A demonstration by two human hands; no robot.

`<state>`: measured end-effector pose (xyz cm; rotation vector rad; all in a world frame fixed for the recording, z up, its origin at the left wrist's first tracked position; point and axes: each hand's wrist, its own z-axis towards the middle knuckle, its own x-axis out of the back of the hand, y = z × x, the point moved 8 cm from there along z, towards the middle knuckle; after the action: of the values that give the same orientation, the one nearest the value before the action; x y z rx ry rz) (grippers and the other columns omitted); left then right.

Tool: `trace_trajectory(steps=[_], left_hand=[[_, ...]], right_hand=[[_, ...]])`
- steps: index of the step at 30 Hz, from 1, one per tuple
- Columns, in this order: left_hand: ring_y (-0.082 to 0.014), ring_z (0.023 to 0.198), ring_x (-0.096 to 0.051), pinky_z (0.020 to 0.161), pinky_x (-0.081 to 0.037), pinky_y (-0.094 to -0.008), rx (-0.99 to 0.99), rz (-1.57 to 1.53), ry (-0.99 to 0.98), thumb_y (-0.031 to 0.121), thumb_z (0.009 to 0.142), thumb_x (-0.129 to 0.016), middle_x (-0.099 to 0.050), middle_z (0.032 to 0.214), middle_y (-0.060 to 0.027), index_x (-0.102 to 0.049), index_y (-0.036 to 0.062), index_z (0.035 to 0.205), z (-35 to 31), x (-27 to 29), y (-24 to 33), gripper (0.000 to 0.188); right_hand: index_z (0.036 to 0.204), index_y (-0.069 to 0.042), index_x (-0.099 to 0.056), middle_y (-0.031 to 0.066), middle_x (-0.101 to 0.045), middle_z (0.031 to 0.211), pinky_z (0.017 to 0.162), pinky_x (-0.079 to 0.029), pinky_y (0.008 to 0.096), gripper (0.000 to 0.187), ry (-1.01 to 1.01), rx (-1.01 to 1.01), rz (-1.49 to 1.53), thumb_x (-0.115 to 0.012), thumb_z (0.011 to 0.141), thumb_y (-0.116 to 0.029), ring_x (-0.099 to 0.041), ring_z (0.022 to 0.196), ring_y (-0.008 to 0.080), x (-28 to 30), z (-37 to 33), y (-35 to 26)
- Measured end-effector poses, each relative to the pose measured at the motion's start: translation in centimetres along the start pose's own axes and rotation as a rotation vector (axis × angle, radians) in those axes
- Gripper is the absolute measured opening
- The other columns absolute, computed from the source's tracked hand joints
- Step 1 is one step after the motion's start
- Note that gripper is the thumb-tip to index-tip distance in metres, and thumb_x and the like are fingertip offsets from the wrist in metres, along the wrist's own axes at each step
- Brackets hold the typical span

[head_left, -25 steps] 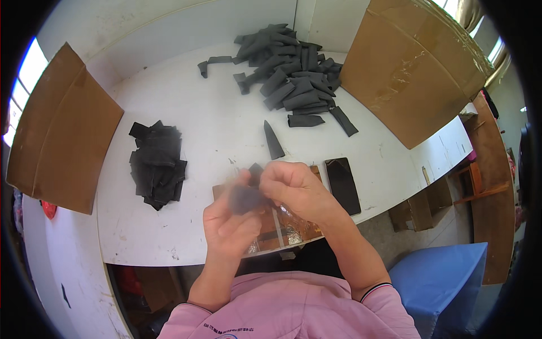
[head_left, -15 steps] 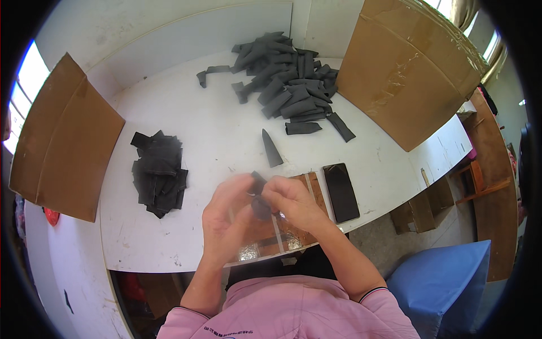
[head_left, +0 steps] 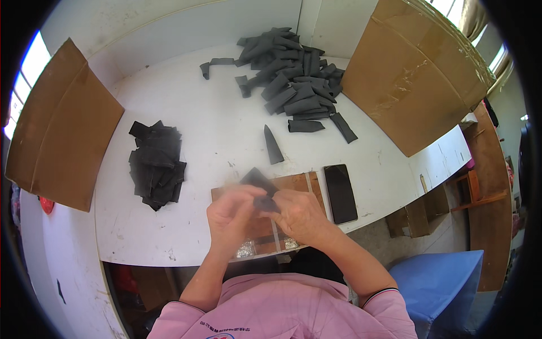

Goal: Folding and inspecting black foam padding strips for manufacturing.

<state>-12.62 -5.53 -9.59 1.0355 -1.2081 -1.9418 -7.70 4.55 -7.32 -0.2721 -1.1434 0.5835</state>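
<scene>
My left hand point(head_left: 234, 213) and my right hand point(head_left: 298, 214) meet over a brown board point(head_left: 296, 183) at the table's near edge. Between them both grip a dark grey fabric piece point(head_left: 258, 179); one part sticks out beyond the fingers and another bunches toward me. Motion blurs my left fingers somewhat. A narrow pointed grey piece point(head_left: 272, 146) lies just beyond the board. To the left rests a stack of flat dark fabric pieces point(head_left: 157, 166). Farther off is a large heap of rolled or tube-like grey pieces point(head_left: 293, 79).
A black phone point(head_left: 340, 194) lies right of the board. Cardboard boxes stand at the left point(head_left: 65, 130) and the right point(head_left: 415, 79) of the white table point(head_left: 214, 124). Beyond the table's right edge are a blue bag-like thing point(head_left: 437, 288) and an open carton point(head_left: 419, 217) on the floor.
My hands have drawn together around the fabric piece, and more of it now shows beyond my fingers. The whole view has shifted slightly. The heap and the stack look the same.
</scene>
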Motion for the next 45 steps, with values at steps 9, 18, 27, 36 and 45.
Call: trace_trajectory(steps=[9,18,27,36,45], left_hand=[[-0.0114,0.074,-0.055,0.063,-0.046,-0.0227,-0.150,0.021,-0.055,-0.002,0.078,-0.046,-0.061,0.088,-0.0093,-0.060,-0.0061,0.085,0.7,-1.8,3.6,0.016],[-0.0108,0.078,-0.055,0.069,-0.045,-0.0221,0.032,0.009,-0.087,0.002,0.081,-0.047,-0.059,0.092,-0.0076,-0.058,-0.0049,0.092,0.1,-1.3,0.9,0.017],[-0.0204,0.084,-0.057,0.076,-0.045,-0.0299,-0.186,0.522,-0.362,0.016,0.088,-0.045,-0.061,0.091,-0.0131,-0.059,-0.0057,0.091,1.5,-4.3,4.6,0.026],[-0.0207,0.088,-0.057,0.080,-0.043,-0.0304,0.130,-0.109,-0.159,0.018,0.089,-0.044,-0.060,0.093,-0.0159,-0.057,-0.0055,0.095,0.5,-1.5,1.0,0.028],[-0.0215,0.086,-0.056,0.078,-0.044,-0.0342,0.107,-0.172,-0.062,0.021,0.080,-0.060,-0.060,0.090,-0.0161,-0.055,-0.0039,0.093,0.2,-1.5,0.1,0.029]], right_hand=[[0.068,-0.006,-0.055,0.0048,-0.050,0.059,0.046,-0.041,0.0332,0.022,0.050,0.033,-0.015,-0.061,0.074,-0.026,-0.052,0.057,0.0217,3.0,0.8,-1.8],[0.069,-0.004,-0.056,0.0064,-0.051,0.059,0.046,-0.041,0.0344,0.022,0.132,-0.047,0.085,-0.060,0.075,-0.025,-0.053,0.054,0.0240,0.9,-0.3,-0.1],[0.071,-0.004,-0.058,0.0082,-0.053,0.062,0.048,-0.042,0.0357,0.022,0.131,0.007,0.160,-0.057,0.079,-0.025,-0.054,0.057,0.0257,2.4,0.1,-0.8],[0.095,-0.001,-0.056,0.0150,-0.057,0.070,0.054,-0.045,0.0358,0.021,0.004,-0.049,0.150,-0.055,0.079,-0.014,-0.056,0.064,0.0312,0.8,0.3,-0.5],[0.069,-0.005,-0.056,0.0066,-0.053,0.060,0.046,-0.041,0.0342,0.021,0.130,-0.023,0.108,-0.059,0.076,-0.024,-0.053,0.054,0.0236,-0.1,-0.9,0.0]])
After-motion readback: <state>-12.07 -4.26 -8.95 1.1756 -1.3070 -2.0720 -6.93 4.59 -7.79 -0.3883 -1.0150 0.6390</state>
